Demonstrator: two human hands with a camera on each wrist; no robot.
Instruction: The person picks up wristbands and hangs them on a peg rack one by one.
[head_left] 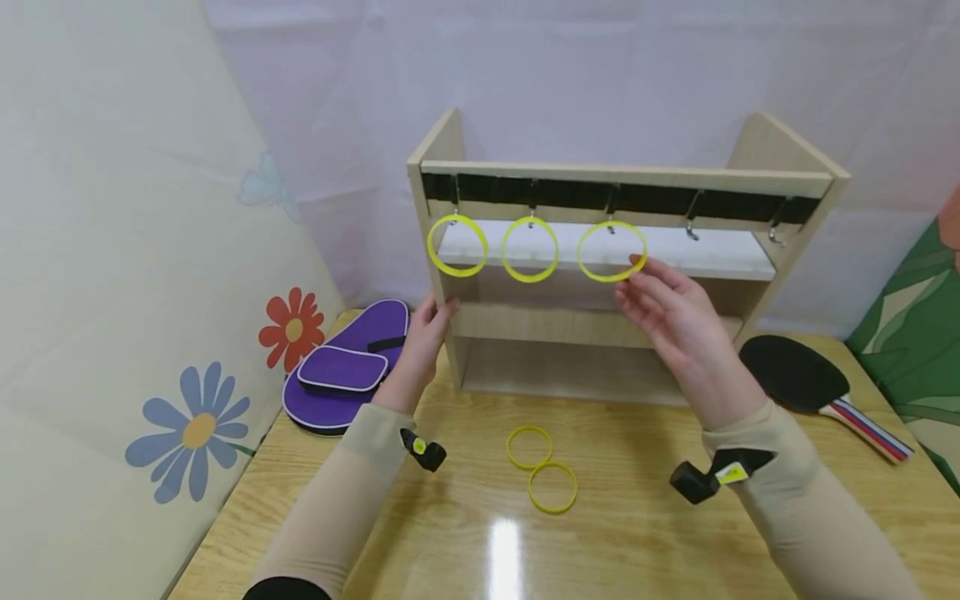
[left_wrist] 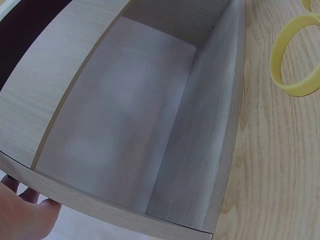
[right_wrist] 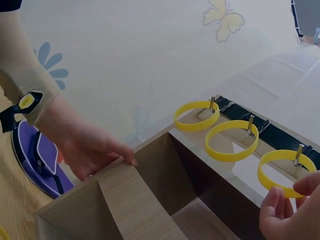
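Observation:
In the head view my right hand point(head_left: 678, 312) pinches the lower right rim of a yellow ring point(head_left: 603, 279) between thumb and fingers. That ring encircles the tip of the third hook from the left, as the right wrist view also shows. Two more yellow rings, one at far left point(head_left: 462, 273) and one beside it point(head_left: 530, 279), hang from the first two hooks. My left hand point(head_left: 420, 350) grips the left side panel of the wooden shelf point(head_left: 570, 325), thumb at the front edge and fingers along the outer face point(left_wrist: 22, 215).
Bare hooks point(head_left: 692, 227) continue along the black strip point(head_left: 652, 200) to the right. Two yellow rings point(head_left: 552, 511) lie on the wooden table point(head_left: 420, 533) before the shelf. A purple paddle case point(head_left: 341, 371) is left, a table tennis paddle point(head_left: 795, 375) right.

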